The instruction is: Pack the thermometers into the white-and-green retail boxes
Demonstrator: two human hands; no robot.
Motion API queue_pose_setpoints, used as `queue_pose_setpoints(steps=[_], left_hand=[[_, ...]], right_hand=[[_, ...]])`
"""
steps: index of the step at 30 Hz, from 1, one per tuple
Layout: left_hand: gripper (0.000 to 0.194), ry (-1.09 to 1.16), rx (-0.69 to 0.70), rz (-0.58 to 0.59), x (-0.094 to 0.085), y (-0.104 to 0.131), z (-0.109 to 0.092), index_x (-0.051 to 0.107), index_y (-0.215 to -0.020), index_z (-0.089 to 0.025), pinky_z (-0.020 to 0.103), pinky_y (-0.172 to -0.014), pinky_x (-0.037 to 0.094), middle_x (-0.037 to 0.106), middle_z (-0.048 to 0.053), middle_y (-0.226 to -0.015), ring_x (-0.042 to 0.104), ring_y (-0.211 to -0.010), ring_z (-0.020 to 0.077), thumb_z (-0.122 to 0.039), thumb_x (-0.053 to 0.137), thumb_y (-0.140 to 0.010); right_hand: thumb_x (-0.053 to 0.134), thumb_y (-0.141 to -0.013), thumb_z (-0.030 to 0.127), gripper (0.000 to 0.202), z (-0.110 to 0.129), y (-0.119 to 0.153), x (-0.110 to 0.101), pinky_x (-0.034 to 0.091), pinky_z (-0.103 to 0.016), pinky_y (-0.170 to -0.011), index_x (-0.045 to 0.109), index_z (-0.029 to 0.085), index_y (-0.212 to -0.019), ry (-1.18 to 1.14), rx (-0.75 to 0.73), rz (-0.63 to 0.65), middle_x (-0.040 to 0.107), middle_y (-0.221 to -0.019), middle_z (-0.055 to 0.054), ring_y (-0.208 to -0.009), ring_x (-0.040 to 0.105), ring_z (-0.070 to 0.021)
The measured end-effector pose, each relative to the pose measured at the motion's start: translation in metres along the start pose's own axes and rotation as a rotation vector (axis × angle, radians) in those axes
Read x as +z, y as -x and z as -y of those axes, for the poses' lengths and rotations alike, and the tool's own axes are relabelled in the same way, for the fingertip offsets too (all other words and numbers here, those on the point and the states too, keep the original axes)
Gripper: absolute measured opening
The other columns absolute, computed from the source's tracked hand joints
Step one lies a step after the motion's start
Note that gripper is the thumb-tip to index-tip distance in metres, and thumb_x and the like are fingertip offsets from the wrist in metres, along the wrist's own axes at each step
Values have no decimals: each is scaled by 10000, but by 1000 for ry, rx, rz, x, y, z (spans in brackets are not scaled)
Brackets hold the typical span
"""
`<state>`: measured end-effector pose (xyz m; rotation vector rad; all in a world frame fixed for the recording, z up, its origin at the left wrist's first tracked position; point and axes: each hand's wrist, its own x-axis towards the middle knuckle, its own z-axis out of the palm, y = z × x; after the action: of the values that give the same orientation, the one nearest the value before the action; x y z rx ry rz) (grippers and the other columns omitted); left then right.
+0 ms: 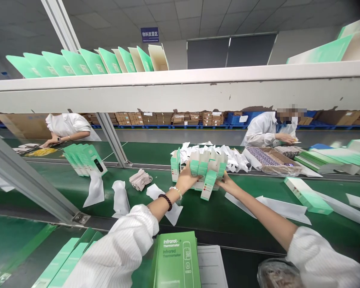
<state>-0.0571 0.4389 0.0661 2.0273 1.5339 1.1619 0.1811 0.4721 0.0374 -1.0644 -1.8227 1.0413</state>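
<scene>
A cluster of small green-and-white cartons (202, 164) with raised flaps is held between my two hands over the green belt. My left hand (187, 180) is closed on the cluster's left side, thumb across the front. At the right side my right hand (229, 185) grips it, its fingers partly hidden by the boxes. One carton (209, 185) tilts forward at the front of the group. Just left of my left hand, another such carton (175, 165) stands upright. White pouches (228, 156) lie in a heap behind the cartons.
Green thermometer booklets (177, 260) are stacked in front of me. On the belt lie a bundle of grey pouches (140, 179), white paper slips and a green box (308, 195). An overhead shelf (180, 94) and a metal post (112, 138) stand ahead. Two co-workers sit opposite.
</scene>
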Motion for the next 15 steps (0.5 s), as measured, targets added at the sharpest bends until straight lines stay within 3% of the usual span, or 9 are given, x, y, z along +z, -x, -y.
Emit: queue_pose_setpoints(steps=[4,8,11,15], left_hand=[[842,-173,23,-28,-13,15,-35,290,-1457,-147,388,-827,529,653,205,-1206,645,-1074,326,-460,715,-800],[916,-346,-12,5,-39,32,-75,309,-1442,-48,349,-595,475,725,171,-846,706,-792,353,-642,612,-813],[919,-452,-18,-6,-70,49,-105,292,-1451,-63,329,-573,447,721,147,-825,707,-786,355,-705,520,-834],[917,-565,-25,-31,-123,83,-138,223,-1481,-77,318,-621,456,717,140,-892,706,-836,339,-741,393,-871]], right_hand=[[689,-810,523,847,31,34,-10,398,-494,-1115,282,244,-1498,3,-1,-21,421,-1532,-130,-1383,428,-335],[662,-824,571,866,79,68,-15,483,-510,-1029,245,259,-1517,6,45,-25,401,-1544,-139,-1359,452,-362],[649,-837,579,831,120,89,-13,561,-507,-907,264,296,-1517,12,79,-4,397,-1546,-137,-1305,500,-393],[628,-872,555,704,178,111,6,580,-486,-872,364,314,-1479,-1,82,65,464,-1503,-108,-1270,531,-379]])
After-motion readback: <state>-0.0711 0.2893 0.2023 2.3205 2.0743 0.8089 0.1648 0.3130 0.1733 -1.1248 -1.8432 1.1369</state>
